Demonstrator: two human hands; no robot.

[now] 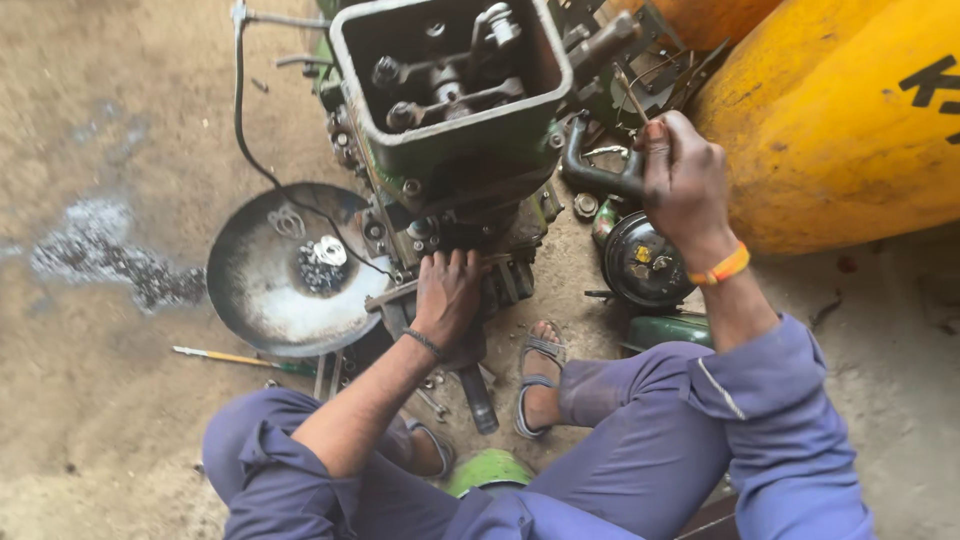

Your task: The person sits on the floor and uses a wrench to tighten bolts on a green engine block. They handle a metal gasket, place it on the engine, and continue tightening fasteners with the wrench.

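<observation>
Right hand [683, 185] fingers curl around a black pipe [597, 176] at three o'clock of the engine [450, 120]. Left hand [447, 296] fingers grip its base at six o'clock. Cast metal, likely heavy, rigid, greasy; the pipe offers firm purchase.

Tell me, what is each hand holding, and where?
The right hand grasps a dark bent pipe at its lower end. The left hand presses on the green engine at its lower front; a closed grip cannot be told.
</observation>
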